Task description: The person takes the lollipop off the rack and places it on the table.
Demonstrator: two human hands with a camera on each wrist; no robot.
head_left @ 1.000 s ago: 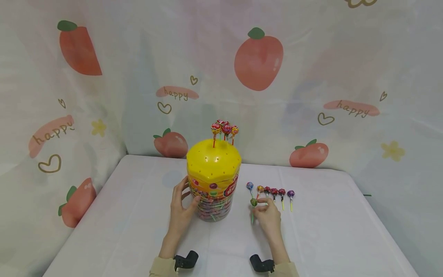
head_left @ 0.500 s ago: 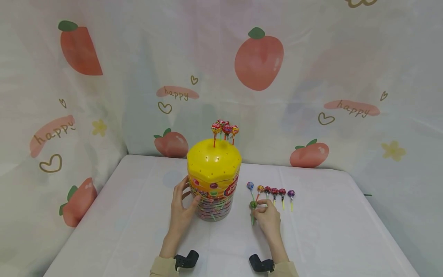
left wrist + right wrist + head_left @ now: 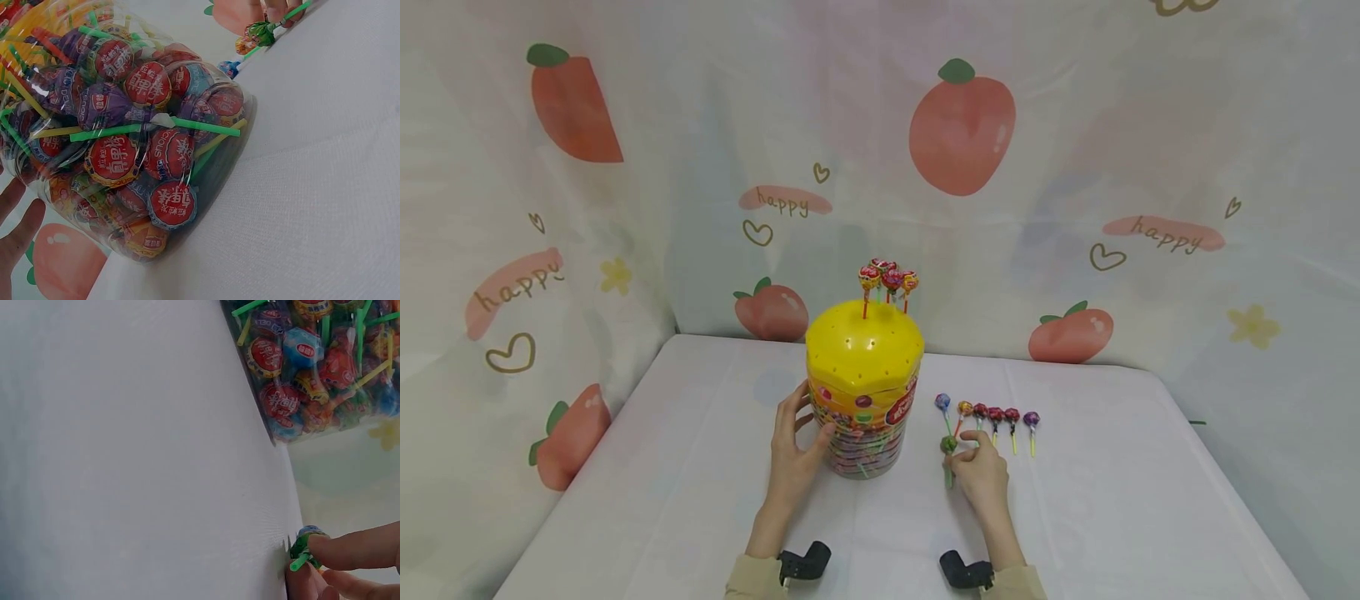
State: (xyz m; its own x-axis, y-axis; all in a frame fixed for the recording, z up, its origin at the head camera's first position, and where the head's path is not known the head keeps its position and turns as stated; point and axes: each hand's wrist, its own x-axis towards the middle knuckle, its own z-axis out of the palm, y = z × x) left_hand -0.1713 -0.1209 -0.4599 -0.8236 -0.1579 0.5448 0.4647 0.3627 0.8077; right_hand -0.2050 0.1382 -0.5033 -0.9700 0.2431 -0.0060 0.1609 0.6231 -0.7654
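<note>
Right grip (image 3: 985, 468) pinched the green lollipop (image 3: 949, 444) low, right of centre, head view; left grip (image 3: 793, 458) cupped the jar (image 3: 865, 417). Left wrist, upper right: stick (image 3: 300, 9) seemed stiff, best hold. Right wrist, lower right: likely light, wrapper (image 3: 300, 544) slippery.

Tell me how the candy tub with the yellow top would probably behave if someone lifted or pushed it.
The tub is probably fairly heavy, since its clear lower part is packed with lollipops. Its smooth, shiny wall may feel slippery. Standing taller than it is wide, it could tip if pushed near the yellow top.
</note>
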